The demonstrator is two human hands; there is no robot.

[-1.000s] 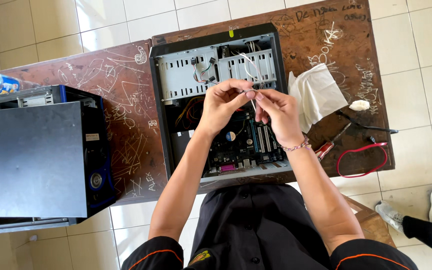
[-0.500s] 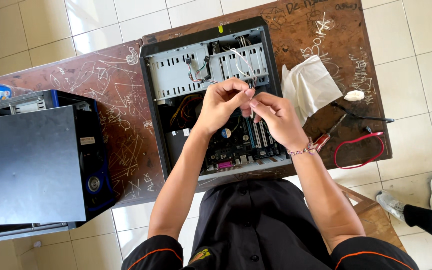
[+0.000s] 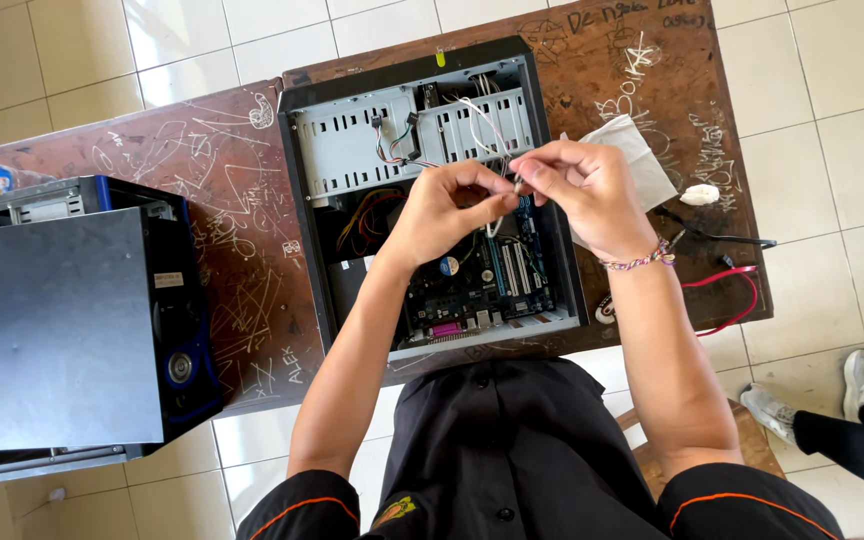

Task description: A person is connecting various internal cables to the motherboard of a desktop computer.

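desk (image 3: 232, 200) | open case (image 3: 432, 190) is shifted toward 12 o'clock since earlier | left hand (image 3: 442, 210), right hand (image 3: 582, 195) are kept pinched on thin wire (image 3: 497, 135), held above the board at case centre, still being handled

Both hands (image 3: 522, 200) over open computer case (image 3: 432, 190)

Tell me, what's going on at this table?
A person stands over an open computer case lying on a scribbled wooden table. Both hands, left hand and right hand, pinch a thin white cable above the circuit board. A second case lies to the left, a red cable to the right.
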